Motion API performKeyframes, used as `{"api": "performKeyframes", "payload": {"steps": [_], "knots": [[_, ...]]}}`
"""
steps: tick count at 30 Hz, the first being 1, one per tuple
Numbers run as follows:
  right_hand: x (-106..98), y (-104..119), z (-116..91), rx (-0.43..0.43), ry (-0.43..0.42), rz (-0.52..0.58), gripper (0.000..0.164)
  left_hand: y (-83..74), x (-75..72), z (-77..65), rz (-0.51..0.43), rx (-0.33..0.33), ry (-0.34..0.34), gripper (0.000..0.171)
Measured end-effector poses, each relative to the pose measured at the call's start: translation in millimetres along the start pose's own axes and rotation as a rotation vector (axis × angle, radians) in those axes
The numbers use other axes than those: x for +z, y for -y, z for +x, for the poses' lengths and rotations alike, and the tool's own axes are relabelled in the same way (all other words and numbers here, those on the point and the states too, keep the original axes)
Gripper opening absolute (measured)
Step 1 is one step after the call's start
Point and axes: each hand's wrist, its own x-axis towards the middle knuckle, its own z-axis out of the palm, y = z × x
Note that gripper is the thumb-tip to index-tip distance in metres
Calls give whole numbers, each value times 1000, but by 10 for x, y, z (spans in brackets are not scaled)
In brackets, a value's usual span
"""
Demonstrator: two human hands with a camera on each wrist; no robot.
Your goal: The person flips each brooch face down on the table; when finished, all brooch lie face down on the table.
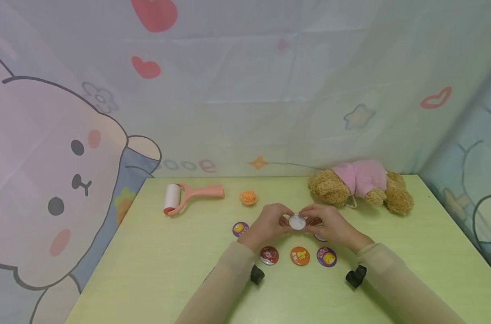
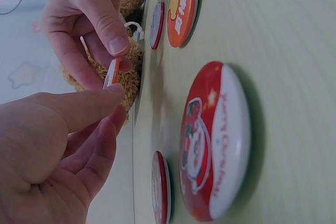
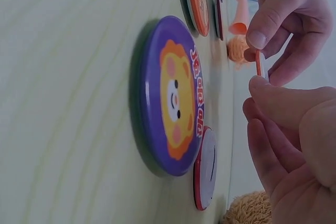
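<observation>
Between the two hands is a round pin badge, raised over the table with its white back toward the head camera. My left hand pinches its left edge between thumb and fingers. The right hand pinches the opposite edge. From the side, an orange rim shows on the badge. Below the hands lie a red badge, an orange badge and a purple lion badge, pictures up. A red-rimmed badge lies back up, partly covered by the right hand in the head view.
Another purple badge lies left of the left hand. Farther back are a pink-handled lint roller, a small orange ball-like thing and a teddy bear in pink clothing. A printed curtain hangs behind the table.
</observation>
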Motion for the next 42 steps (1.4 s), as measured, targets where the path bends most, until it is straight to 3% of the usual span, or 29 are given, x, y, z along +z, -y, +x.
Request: {"api": "performKeyframes", "payload": {"steps": [5, 14, 21, 32, 42], "knots": [[-4, 0, 6, 29, 29, 24, 35, 1, -10, -9, 27, 12, 1, 32], [14, -21, 15, 2, 51, -16, 31, 37, 18, 24, 98, 25, 16, 29], [13, -29, 23, 54, 100, -29, 42, 60, 64, 41, 195, 35, 5, 28], [50, -38, 49, 69, 149, -74, 43, 13, 90, 61, 265, -57, 66, 29], [66, -34, 56, 64, 177, -113, 44, 45, 118, 70, 259, -57, 80, 28]]}}
